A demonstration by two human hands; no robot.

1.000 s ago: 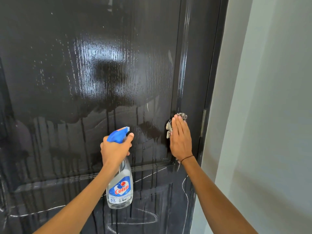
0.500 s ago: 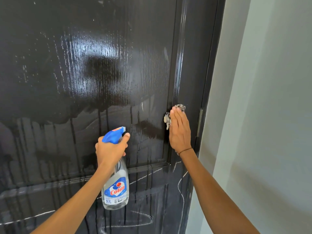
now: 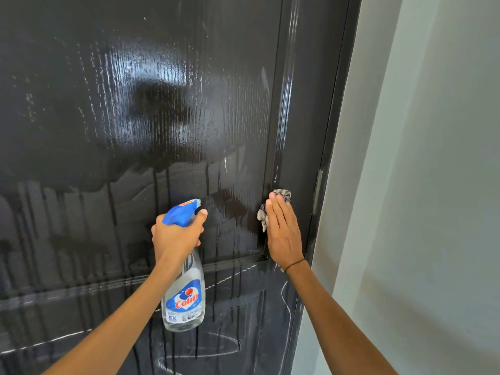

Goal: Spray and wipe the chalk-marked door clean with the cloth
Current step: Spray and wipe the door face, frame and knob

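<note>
Right hand point(image 3: 284, 234) flat on cloth point(image 3: 281, 192), door point(image 3: 135, 104) wet, streaked

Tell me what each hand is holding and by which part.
The left hand grips the spray bottle by its neck under the blue trigger head. The right hand presses the cloth flat against the door.

Both arms reach forward and up. The left hand point(image 3: 177, 235), at about 7 o'clock, curls its fingers point(image 3: 201, 213) around a held neck. The right hand point(image 3: 284, 231), at 5 o'clock, lies flat, fingers straight together, pointing to 12 o'clock.
</note>
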